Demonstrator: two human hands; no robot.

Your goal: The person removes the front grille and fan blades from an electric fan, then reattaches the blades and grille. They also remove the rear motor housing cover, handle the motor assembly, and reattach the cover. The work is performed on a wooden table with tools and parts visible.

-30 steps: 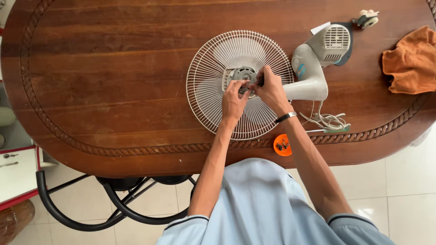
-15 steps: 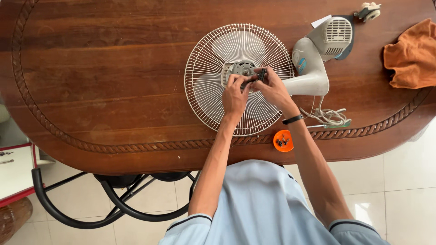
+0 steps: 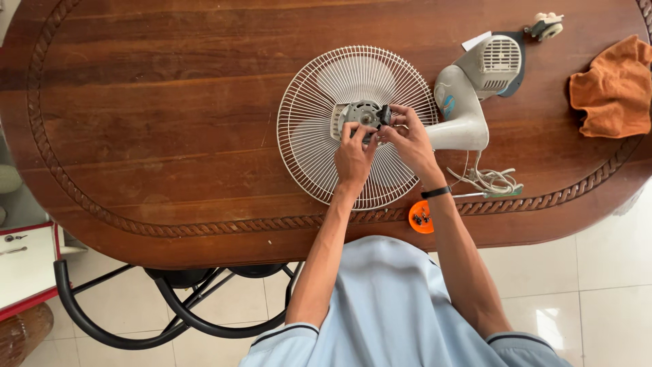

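One grey fan motor sits at the middle of one white wire fan guard, gripped by both hands: the left hand from below, the right hand pinching its dark side part. Just right of the right hand lies one white fan housing with a coiled cord. Near the right wrist, one orange cap holds several small screws. Far right lies one orange cloth.
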